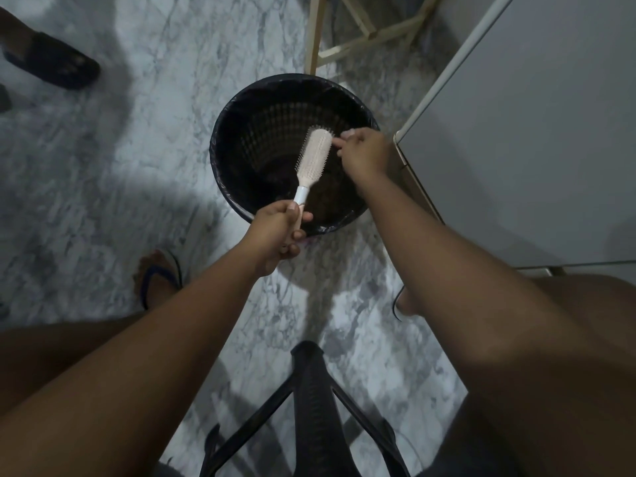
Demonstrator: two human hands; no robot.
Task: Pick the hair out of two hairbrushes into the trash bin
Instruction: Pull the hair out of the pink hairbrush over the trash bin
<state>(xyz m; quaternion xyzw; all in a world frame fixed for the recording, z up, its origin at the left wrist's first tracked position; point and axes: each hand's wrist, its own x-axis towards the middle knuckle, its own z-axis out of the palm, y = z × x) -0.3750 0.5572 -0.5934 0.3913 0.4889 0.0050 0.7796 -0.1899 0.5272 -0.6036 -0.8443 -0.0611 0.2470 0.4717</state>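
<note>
A pale pink hairbrush [314, 158] with a white collar is held over a black trash bin [227, 132] lined with a dark bag. My left hand [277, 232] grips the brush's handle from below. The bristled head points up and away over the bin's opening. My right hand [361, 151] is at the right side of the brush head, its fingertips pinched together against the bristles. Whether hair is between the fingers is too small to tell. A second hairbrush is not visible.
A grey cabinet [516, 132] stands right of the bin. A wooden stool frame [347, 32] is behind it. A black plastic chair [309, 407] is under me. My sandalled foot [158, 277] rests on the marble floor; another person's slippered foot [51, 60] is at top left.
</note>
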